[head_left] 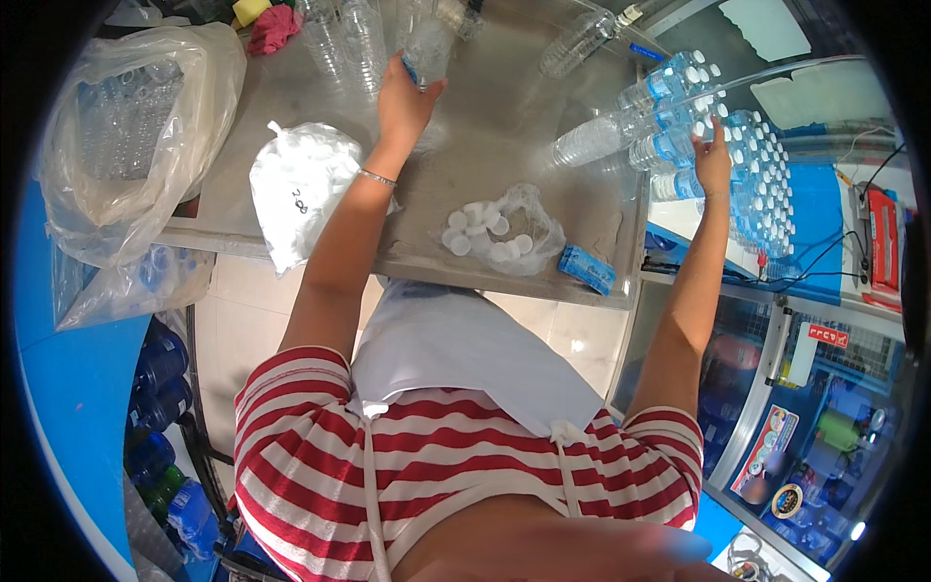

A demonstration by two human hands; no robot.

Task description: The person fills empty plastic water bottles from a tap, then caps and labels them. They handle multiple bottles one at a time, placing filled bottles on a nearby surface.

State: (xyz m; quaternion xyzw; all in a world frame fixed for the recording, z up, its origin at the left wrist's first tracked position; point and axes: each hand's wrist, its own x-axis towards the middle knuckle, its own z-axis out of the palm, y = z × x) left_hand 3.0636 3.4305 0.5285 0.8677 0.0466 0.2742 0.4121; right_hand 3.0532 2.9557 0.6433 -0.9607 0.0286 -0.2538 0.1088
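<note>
My left hand point(409, 109) is at the far side of the metal table point(494, 153), its fingers around a clear plastic bottle point(429, 51); a bit of blue shows by the fingers. Out to the right, my right hand point(713, 164) has its thumb and fingers at the white cap of a water bottle point(680, 142) with a blue label. That bottle stands at the near side of a dense group of capped, labelled bottles point(760, 182). Between my arms, an opened clear bag of white caps point(502, 225) lies near the front edge, beside a stack of blue labels point(586, 269).
A knotted bag of white caps point(305, 189) sits left of my forearm. Farther left is a large plastic bag point(211, 94) of clear bottles. Unlabelled bottles point(342, 44) stand at the back, near a pink cloth point(273, 30). A clear panel edge point(771, 76) crosses above the capped bottles.
</note>
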